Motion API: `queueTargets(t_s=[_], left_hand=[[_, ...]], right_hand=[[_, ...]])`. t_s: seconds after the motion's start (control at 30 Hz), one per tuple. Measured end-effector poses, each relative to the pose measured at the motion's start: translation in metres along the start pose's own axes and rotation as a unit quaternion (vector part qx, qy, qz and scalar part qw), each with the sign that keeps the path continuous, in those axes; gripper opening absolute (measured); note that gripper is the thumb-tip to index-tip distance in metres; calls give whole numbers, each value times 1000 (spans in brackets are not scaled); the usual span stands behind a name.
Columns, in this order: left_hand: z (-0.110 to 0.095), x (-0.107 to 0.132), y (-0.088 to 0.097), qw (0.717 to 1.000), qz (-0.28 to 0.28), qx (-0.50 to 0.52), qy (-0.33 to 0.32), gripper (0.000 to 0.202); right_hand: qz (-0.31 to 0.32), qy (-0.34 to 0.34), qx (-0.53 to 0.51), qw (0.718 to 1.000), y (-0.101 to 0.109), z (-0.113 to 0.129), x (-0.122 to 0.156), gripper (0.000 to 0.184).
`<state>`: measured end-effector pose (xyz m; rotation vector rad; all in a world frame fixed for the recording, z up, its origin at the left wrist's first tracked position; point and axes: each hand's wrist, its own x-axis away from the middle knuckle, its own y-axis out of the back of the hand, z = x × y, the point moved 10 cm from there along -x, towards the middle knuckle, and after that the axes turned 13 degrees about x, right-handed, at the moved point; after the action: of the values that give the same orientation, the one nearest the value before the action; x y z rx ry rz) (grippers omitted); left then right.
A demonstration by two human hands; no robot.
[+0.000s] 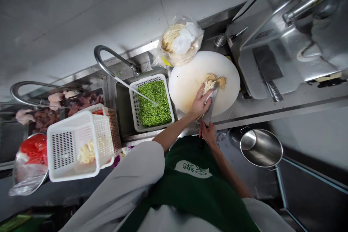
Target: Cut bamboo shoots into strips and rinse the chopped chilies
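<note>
My left hand (200, 104) presses a bunch of enoki mushrooms (208, 86) onto the round white cutting board (186, 76), its fingers closed over the stems. In my right hand (208, 133) is the handle of a kitchen knife with a broad blade (211, 107). The blade lies just right of my left fingers, against the bunch. Brownish root ends (222, 82) sit on the board beyond the blade tip. Some pale stems show below my left hand, partly hidden by it. Behind the board stands an open plastic bag (179, 40) holding more enoki.
Left of the board, a white basket (132, 110) of chopped greens sits in the sink under water from a curved tap (108, 49). Further left are stacked baskets (73, 116), raw meat (45, 120) and bagged red food (34, 148). A cleaver (268, 69) lies right; a steel pot (262, 148) stands lower.
</note>
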<state>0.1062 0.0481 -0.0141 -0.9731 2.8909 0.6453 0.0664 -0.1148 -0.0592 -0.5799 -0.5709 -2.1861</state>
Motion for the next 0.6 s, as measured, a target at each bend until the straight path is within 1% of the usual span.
queueTargets(t_s=[0.03, 0.07, 0.1, 0.13, 0.17, 0.23, 0.3, 0.33, 0.4, 0.47, 0.5, 0.53, 0.57, 0.6], left_hand=[[-11, 3, 18, 1000, -19, 0, -3, 61], [-23, 7, 40, 999, -43, -5, -6, 60], [-34, 13, 67, 997, -73, -14, -7, 59], [-45, 22, 99, 994, -109, -27, -6, 58], [-55, 35, 135, 988, -149, -44, -6, 58], [-76, 71, 213, 967, -235, -95, -2, 60], [-94, 120, 297, 932, -323, -165, 8, 61], [-102, 150, 340, 910, -365, -197, 15, 60], [-112, 217, 425, 862, -447, -239, 26, 58], [-112, 292, 503, 814, -522, -250, 35, 58], [-106, 329, 536, 792, -555, -252, 44, 59], [-98, 366, 564, 770, -583, -254, 55, 60], [-85, 399, 587, 749, -608, -253, 72, 58], [-69, 429, 606, 733, -627, -243, 100, 55]], right_hand=[[5, 14, 19, 1000, -4, 10, 4, 57], [15, 32, 42, 998, -10, 22, 9, 55], [30, 55, 67, 996, -20, 35, 14, 52], [52, 82, 92, 991, -34, 51, 21, 50], [77, 112, 114, 984, -51, 68, 28, 48], [138, 177, 150, 963, -96, 105, 48, 42], [208, 243, 182, 930, -156, 144, 75, 38], [248, 274, 193, 909, -192, 164, 92, 37], [335, 331, 205, 858, -273, 201, 135, 34], [419, 369, 211, 802, -356, 229, 184, 31], [452, 379, 219, 777, -393, 238, 207, 29], [477, 384, 231, 756, -427, 243, 226, 28], [492, 390, 243, 740, -455, 246, 241, 28], [498, 395, 254, 729, -478, 248, 251, 28]])
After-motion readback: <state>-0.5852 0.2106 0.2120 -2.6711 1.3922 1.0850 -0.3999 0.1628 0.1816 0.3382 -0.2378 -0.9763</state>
